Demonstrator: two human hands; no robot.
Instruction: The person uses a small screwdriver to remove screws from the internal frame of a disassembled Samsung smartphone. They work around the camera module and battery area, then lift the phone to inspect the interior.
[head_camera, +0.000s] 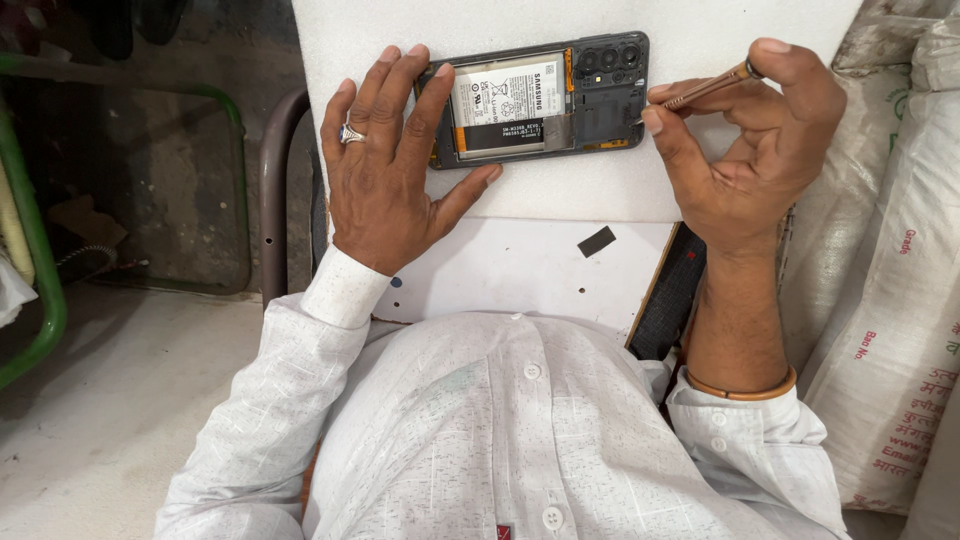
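Pinning opened phone (540, 100) on white desk (600, 190), left hand (385, 170) spread flat; long axis left-right. My right hand (745, 150), nearer camera end, pinches screwdriver (705, 90), tip pointing left.

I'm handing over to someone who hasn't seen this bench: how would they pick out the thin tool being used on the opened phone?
Start at the white foam sheet on the board, where a dark opened phone with a white battery lies flat under the left hand. At the phone's camera end, the right hand pinches a slim copper-coloured metal screwdriver. It is the only long, thin tool there, slanting down to the phone's edge.
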